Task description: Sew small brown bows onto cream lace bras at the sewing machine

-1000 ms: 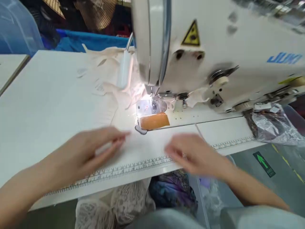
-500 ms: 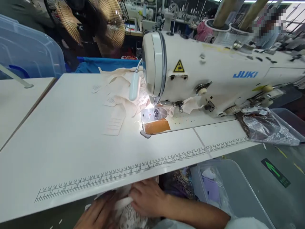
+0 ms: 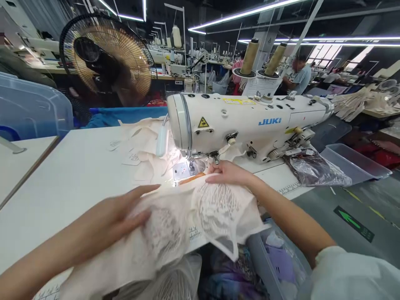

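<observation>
A cream lace bra (image 3: 218, 204) hangs spread over the table's front edge, its two cups side by side and a loose strap below the right one. My right hand (image 3: 229, 173) pinches its upper edge close to the needle area. On the other side my left hand (image 3: 121, 218), smeared by motion, grips the left part between thumb and fingers. Just beyond the fabric is the white sewing machine (image 3: 237, 123), its lamp shining on the metal needle plate (image 3: 181, 171). An orange strip (image 3: 192, 178) shows partly above the bra; the rest is covered.
Pale fabric pieces (image 3: 142, 133) and paper labels (image 3: 131, 157) lie left of the needle. A plastic-wrapped packet (image 3: 318, 168) rests at the table's right end. Below stands a clear bin (image 3: 259, 246) with a purple item. A fan (image 3: 109, 62) stands behind, left.
Both hands have risen from below the table edge, bringing the bra up in front of the needle. The view has tilted up, showing more of the room.
</observation>
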`<state>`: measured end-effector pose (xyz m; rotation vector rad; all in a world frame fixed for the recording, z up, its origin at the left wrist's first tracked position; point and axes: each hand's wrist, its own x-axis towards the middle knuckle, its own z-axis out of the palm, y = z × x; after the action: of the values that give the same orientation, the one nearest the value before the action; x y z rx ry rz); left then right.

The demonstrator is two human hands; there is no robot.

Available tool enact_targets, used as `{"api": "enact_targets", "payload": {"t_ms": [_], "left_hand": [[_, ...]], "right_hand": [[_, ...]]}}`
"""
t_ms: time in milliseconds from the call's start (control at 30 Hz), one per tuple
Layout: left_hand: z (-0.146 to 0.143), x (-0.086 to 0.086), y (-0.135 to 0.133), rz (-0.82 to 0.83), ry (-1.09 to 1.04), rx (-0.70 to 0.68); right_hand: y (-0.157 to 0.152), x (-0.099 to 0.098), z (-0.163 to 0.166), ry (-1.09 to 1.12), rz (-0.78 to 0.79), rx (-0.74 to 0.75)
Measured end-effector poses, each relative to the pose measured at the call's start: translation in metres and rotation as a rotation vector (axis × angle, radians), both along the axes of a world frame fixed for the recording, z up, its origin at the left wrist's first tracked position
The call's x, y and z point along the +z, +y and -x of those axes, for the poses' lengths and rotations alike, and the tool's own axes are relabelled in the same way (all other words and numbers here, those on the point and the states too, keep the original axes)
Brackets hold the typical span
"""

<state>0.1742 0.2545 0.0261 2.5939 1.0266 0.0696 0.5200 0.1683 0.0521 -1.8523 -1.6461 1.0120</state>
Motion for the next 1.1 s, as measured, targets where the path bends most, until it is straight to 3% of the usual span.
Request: {"api": "enact_targets", "payload": {"t_ms": [33,133,200,267,333,400,500,600,767,1100], "left_hand": [[-0.023,0.008,0.016,-0.003,0.074,-0.096],[-0.082,0.020,0.048,-0.373,0.169,-0.164],[-0.103,0.018,0.050,-0.568,0.142,-0.199],[-0.112,0.009,0.037,-0.633,0.062,-0.254],[-0.117,-0.003,0.018,-0.649,-0.046,-0.320],[-0.120,-0.016,0.003,-0.657,-0.113,-0.382],[-0.124,-0.032,0.001,-0.644,-0.065,-0.439],[-0.124,-0.040,0.017,-0.617,-0.064,-0.436],[-0.127,-0.047,0.039,-0.573,-0.133,-0.389],[-0.121,-0.052,0.042,-0.518,-0.167,-0.414]], "right_hand": [[0.015,-0.001,-0.010,-0.124,0.025,-0.047],[0.046,-0.006,-0.028,-0.475,0.037,-0.132],[0.050,-0.010,-0.025,-0.673,-0.032,-0.149],[0.039,-0.016,-0.010,-0.850,-0.218,-0.148],[0.020,-0.024,0.013,-0.934,-0.454,-0.063],[0.002,-0.033,0.037,-0.877,-0.588,0.118],[-0.009,-0.045,0.050,-0.806,-0.587,0.308],[0.005,-0.051,0.033,-0.884,-0.540,0.395],[0.033,-0.048,-0.003,-1.016,-0.499,0.442],[0.033,-0.048,-0.005,-1.047,-0.529,0.434]]}}
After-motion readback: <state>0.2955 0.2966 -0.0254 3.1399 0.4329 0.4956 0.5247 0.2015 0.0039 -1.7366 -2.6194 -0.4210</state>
